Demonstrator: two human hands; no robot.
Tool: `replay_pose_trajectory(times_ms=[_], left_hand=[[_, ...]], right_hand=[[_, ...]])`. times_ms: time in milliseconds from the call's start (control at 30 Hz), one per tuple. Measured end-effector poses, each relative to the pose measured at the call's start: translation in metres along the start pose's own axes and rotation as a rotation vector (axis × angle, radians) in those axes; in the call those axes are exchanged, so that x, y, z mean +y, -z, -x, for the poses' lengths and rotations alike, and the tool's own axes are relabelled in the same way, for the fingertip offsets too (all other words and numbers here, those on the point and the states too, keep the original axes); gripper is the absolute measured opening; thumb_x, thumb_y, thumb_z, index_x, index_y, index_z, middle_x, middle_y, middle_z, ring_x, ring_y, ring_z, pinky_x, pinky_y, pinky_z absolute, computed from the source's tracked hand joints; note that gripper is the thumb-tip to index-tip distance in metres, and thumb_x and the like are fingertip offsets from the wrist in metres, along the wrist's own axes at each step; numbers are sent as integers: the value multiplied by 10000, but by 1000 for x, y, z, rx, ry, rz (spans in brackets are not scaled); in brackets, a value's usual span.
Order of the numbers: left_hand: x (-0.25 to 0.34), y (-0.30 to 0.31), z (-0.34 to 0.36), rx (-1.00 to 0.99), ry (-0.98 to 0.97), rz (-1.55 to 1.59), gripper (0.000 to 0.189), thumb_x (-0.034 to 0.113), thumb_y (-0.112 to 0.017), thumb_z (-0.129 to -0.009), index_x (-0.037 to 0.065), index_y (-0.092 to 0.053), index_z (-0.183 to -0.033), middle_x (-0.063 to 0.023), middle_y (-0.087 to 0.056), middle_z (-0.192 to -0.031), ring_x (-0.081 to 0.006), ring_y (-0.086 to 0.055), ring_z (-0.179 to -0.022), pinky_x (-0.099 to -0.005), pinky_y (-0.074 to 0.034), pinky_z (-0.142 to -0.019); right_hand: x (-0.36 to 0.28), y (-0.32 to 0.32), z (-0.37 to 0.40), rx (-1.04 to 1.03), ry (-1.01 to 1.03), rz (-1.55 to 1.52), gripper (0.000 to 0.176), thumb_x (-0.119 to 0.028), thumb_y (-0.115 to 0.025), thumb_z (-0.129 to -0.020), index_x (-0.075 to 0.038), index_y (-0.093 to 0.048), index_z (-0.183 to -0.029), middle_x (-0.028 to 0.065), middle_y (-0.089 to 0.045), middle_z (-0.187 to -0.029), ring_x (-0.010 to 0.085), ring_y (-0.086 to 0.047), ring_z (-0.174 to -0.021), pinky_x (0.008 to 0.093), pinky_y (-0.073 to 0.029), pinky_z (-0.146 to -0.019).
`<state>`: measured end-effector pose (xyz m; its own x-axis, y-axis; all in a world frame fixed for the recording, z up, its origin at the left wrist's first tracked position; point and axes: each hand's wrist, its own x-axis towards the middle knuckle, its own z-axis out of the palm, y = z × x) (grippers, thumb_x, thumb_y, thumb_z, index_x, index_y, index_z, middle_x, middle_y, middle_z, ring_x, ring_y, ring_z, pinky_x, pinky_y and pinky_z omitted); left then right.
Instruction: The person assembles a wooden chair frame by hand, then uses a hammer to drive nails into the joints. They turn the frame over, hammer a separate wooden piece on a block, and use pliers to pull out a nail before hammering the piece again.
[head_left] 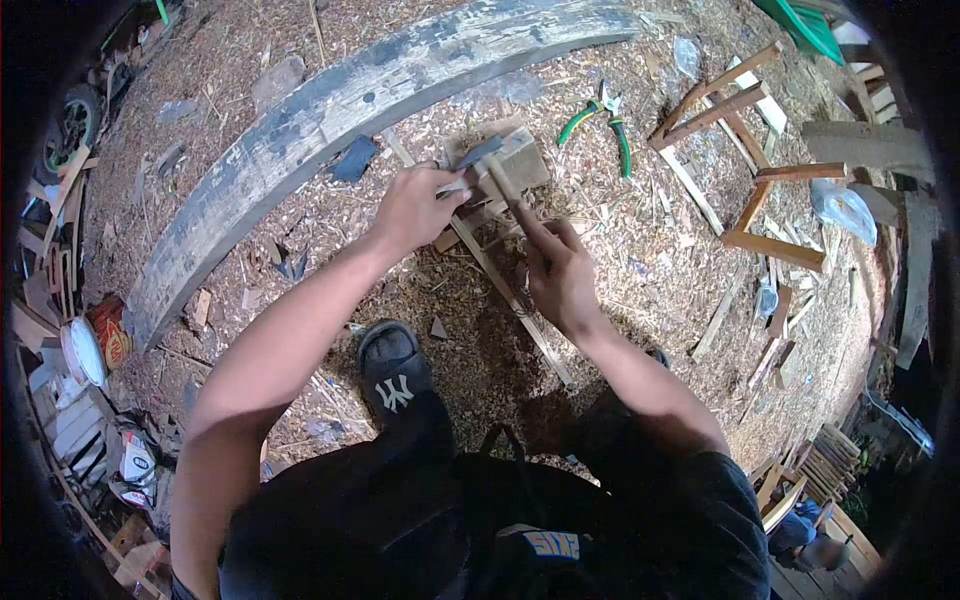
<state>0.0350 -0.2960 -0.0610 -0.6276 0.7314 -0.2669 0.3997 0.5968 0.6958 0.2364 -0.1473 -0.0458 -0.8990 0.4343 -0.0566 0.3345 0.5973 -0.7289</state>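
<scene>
My right hand (562, 275) is wrapped round the wooden handle of a hammer (507, 187). Its dark metal head lies over a small wooden block (528, 163) on the ground. Close beside the head is my left hand (412, 208), fingers pinched together at the block's near left side. What they hold is too small and too covered to name. A long thin wooden strip (512, 298) runs from beneath the hands down toward my feet.
A long curved, weathered beam (335, 112) arcs across the far side. Green-handled pliers (604, 118) lie on the wood shavings. At right stands a wooden frame (755, 165) near a plastic bag (843, 208). My sandalled foot (390, 365) is close below; another person (805, 540) is at lower right.
</scene>
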Motion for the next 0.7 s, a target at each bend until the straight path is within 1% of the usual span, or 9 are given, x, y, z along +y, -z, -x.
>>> replay_pose_trajectory(times_ms=[67,200,267,367,533,567,600,667,700], left_hand=[[-5,-1,-1,-10,10,27,404,270,-744,-941,177,-716,-1334,-211,-667,-864,-363,-697,-862,-460,-517,-832],[-1,-1,-1,24,-26,-9,438,260,-748,-939,190,-693,-1368,-210,-684,-895,-358,-691,-850,-466,-516,-837],[-6,-5,-2,45,-41,-8,450,258,-751,-937,197,-685,-1379,-205,-684,-893,-356,-688,-846,-468,-515,-838],[10,6,-1,29,-11,-11,380,268,-747,-956,142,-732,-1313,-180,-678,-871,-298,-686,-788,-451,-528,-820],[2,18,-17,8,-139,-210,358,277,-693,-998,203,-710,-1348,-113,-705,-968,-261,-696,-901,-424,-562,-869],[2,18,-22,6,-139,-210,358,277,-693,-998,203,-710,-1348,-113,-705,-968,-261,-696,-901,-424,-562,-869],[11,23,-26,-37,-106,-243,352,284,-679,-1003,216,-708,-1347,-103,-706,-994,-255,-695,-954,-424,-568,-912],[21,27,-33,-83,-76,-275,347,292,-664,-1009,229,-707,-1347,-92,-707,-1020,-249,-695,-1007,-424,-574,-955],[23,28,-37,-95,-84,-290,350,294,-666,-1004,230,-706,-1346,-91,-706,-1031,-244,-690,-1043,-421,-569,-988]], right_hand=[[-3,-1,-2,-5,-72,-52,634,54,-612,-900,-164,-584,-1495,142,-606,-950,270,-630,-779,418,-545,-726],[-4,0,-4,33,6,-27,623,54,-610,-895,-136,-583,-1487,172,-600,-953,327,-623,-789,429,-530,-776],[-6,5,-6,3,66,-3,620,53,-607,-896,-125,-579,-1489,173,-610,-959,328,-620,-781,429,-528,-773],[-3,5,-10,34,-70,21,611,72,-610,-900,-106,-583,-1484,160,-641,-982,287,-630,-782,410,-532,-743],[10,17,-17,244,57,-170,537,87,-583,-965,-22,-547,-1489,150,-710,-1037,192,-638,-821,320,-539,-665],[10,26,-16,216,-62,-182,506,53,-559,-1002,-11,-523,-1503,159,-727,-1025,194,-651,-793,314,-546,-657],[2,40,-19,215,-64,-181,506,53,-559,-1002,-11,-523,-1503,159,-727,-1025,194,-651,-793,314,-546,-657],[-2,66,-26,77,-345,-139,492,12,-561,-1022,-32,-524,-1510,184,-738,-1032,200,-657,-748,335,-565,-682],[6,70,-30,132,-133,11,471,-26,-557,-1040,-47,-532,-1509,215,-749,-1129,245,-702,-780,388,-589,-775]])
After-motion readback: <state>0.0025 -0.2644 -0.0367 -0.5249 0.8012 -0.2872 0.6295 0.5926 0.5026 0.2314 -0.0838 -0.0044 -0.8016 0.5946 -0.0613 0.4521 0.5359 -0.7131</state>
